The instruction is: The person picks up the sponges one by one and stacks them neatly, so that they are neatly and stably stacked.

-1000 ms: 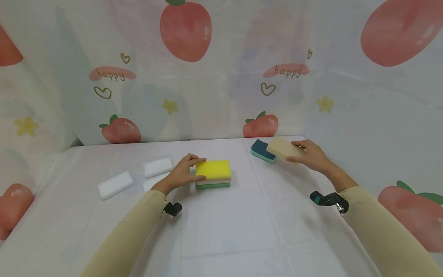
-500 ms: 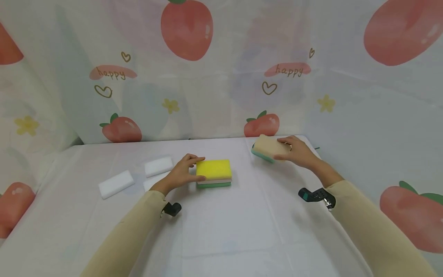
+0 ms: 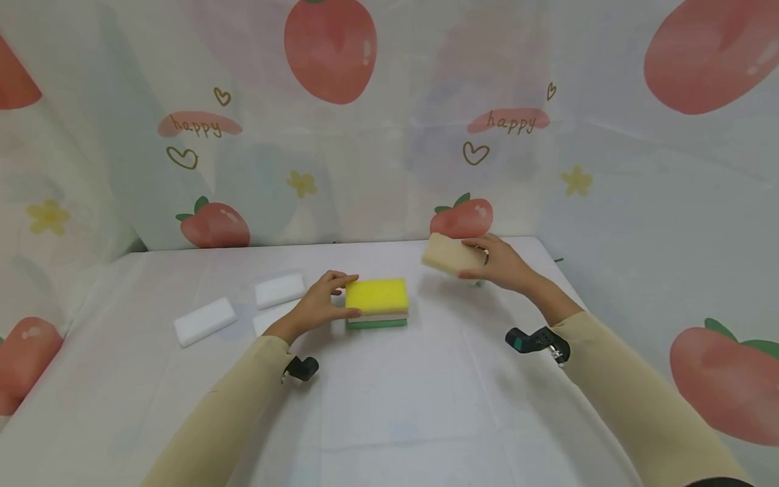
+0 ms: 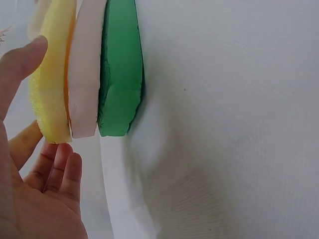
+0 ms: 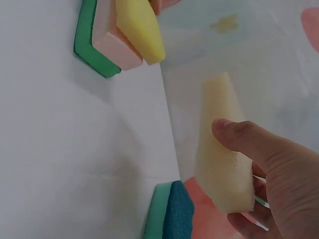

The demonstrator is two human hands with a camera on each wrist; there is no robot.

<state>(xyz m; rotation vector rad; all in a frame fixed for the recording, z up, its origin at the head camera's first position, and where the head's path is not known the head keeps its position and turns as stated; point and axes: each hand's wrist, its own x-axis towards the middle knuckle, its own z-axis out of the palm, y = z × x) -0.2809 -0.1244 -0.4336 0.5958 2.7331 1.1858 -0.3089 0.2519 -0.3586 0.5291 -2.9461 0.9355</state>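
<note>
My left hand holds the left end of a yellow sponge, thumb at its near side and fingers at its far side. That sponge tops a stack, over a pale pink sponge and a green sponge at the bottom. To the right, my right hand grips a cream sponge between thumb and fingers, raised above the table. Below it lies a sponge with a dark blue top and mint-green base, mostly hidden behind the hand in the head view.
Several white sponge blocks lie on the left of the white-covered table, one partly behind my left hand. A printed cloth backdrop rises at the table's far edge and along both sides.
My right hand has carried the cream sponge leftward, over the dark blue and mint sponge and closer to the stack. The left hand has stayed on the yellow sponge.
</note>
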